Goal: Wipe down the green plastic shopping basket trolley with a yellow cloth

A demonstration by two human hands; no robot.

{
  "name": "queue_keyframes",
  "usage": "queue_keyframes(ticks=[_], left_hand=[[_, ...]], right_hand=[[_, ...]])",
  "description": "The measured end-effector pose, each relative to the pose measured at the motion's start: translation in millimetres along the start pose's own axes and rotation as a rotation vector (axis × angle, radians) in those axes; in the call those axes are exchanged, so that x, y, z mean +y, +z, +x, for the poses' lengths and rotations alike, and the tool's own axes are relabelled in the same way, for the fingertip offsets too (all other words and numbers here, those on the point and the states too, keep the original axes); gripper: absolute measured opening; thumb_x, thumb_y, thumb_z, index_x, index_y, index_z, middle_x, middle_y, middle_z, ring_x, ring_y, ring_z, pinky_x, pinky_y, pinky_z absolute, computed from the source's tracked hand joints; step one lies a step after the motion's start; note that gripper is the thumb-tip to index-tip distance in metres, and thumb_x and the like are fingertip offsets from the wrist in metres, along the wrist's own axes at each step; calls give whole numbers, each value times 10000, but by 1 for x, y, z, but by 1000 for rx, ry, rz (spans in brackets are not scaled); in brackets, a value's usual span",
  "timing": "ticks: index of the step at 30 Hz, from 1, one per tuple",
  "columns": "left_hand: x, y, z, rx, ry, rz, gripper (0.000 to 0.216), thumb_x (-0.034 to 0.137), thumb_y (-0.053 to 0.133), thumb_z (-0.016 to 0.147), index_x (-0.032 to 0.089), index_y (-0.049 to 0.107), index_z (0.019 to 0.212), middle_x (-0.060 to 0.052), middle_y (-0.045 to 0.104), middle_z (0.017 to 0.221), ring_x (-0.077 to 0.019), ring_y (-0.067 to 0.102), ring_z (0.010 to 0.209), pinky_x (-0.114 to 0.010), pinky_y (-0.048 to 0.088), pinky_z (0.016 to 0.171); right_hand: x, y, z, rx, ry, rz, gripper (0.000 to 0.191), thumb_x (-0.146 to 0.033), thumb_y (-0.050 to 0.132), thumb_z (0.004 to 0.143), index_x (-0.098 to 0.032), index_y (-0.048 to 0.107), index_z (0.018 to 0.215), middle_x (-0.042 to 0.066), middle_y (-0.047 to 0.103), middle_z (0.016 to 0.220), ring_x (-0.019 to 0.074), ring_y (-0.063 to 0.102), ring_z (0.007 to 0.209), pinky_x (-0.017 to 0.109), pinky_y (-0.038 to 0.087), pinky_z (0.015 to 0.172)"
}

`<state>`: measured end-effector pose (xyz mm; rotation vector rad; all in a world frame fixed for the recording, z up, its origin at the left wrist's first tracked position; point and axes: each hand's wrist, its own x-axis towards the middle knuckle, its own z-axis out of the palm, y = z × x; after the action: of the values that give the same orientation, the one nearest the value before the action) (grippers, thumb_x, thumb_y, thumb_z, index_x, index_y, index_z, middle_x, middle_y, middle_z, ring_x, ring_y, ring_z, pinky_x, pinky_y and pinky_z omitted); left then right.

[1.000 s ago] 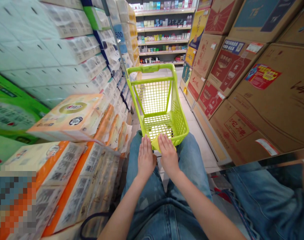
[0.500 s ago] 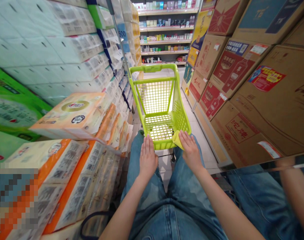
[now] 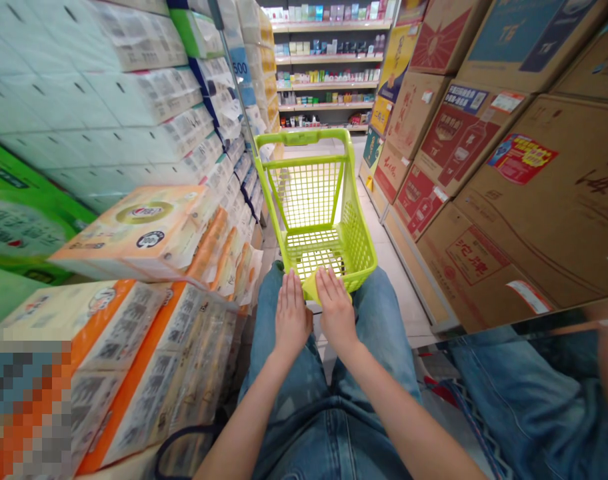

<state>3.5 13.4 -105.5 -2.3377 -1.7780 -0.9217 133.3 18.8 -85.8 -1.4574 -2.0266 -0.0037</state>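
Left hand is extended flat; yellow cloth is held beneath right hand; green basket is aligned lengthwise, directly ahead of both.

Basket: lime green, square grid on back and base
Cloth: plain yellow
Jeans: blue, paler faded patches
Tissue pack: pale orange, gold oval, dark round badge
Tall stack: white, short dark marks in rows
Big carton: brown, red-yellow-blue sticker
Bottle carton: brown, dark red panel
Floor: pale tiles, darker seams
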Motion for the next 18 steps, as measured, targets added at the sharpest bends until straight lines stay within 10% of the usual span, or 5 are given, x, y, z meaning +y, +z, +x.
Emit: queue_keyframes(ticks=[6, 18], left_hand=[[-2, 0, -2, -8, 4, 13, 929, 46, 474, 821, 128, -47, 1586, -206, 243, 1630, -281, 135, 1535, -514, 307, 1207], [1, 2, 0, -10, 2, 10, 961, 27, 473, 788, 118, -55, 1586, -184, 198, 1648, -288, 126, 1536, -506, 276, 1223]], right_hand=[[-8, -4, 4, -84, -77, -7, 722, 25, 388, 817, -120, 368, 1525, 102, 396, 1582, 216, 294, 1499, 447, 309, 1215], [106, -57, -10, 8, 51, -152, 836, 46, 361, 755, -204, 318, 1552, 76, 442, 1559, 226, 342, 1480, 527, 238, 1229]])
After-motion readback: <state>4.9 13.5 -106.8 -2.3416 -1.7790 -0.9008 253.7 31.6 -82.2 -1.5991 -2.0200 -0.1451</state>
